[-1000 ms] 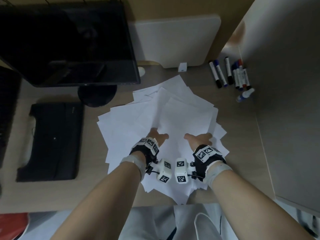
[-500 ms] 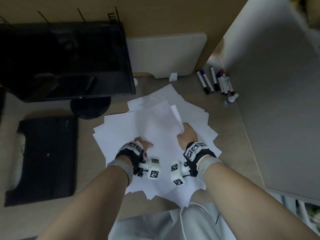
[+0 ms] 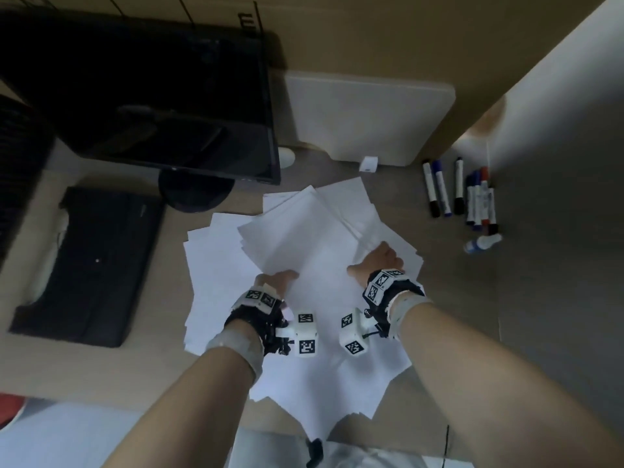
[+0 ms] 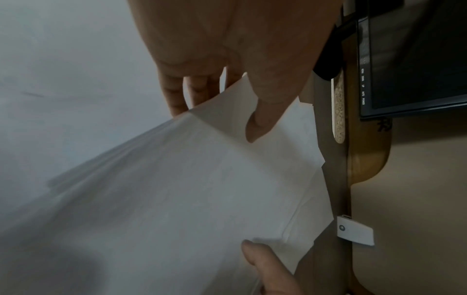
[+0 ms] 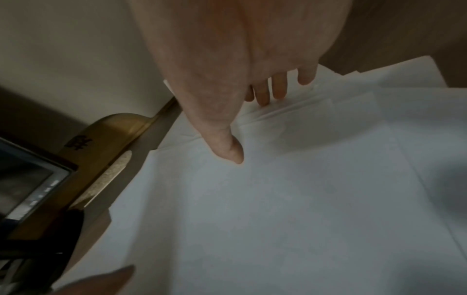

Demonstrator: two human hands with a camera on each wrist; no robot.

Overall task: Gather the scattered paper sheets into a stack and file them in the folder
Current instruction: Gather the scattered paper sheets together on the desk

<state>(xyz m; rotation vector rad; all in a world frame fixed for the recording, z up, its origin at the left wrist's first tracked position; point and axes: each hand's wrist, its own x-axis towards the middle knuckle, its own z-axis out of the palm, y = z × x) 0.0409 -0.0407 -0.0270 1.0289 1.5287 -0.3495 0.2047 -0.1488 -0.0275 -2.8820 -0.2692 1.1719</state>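
Note:
White paper sheets (image 3: 304,251) lie fanned out over the middle of the desk. A raised bundle of them sits on top at the far side. My left hand (image 3: 275,282) grips the bundle's near left edge. In the left wrist view, the thumb (image 4: 260,119) lies on top of the sheets (image 4: 177,189) and the fingers curl beneath. My right hand (image 3: 376,260) grips the right edge. Its thumb (image 5: 227,143) presses on the sheets (image 5: 278,199), fingers tucked under the edge. The black folder (image 3: 87,265) lies closed at the left, apart from both hands.
A dark monitor (image 3: 152,96) on a round foot stands at the back left. A white board (image 3: 364,119) leans at the back with a small white box (image 3: 368,163) before it. Several markers (image 3: 459,194) and a small bottle (image 3: 483,243) lie beside the right partition (image 3: 557,163).
Both hands went from lying flat on the spread to pinching sheets. The right hand pulled sheets in from the right, and a bundle is now raised between the two hands.

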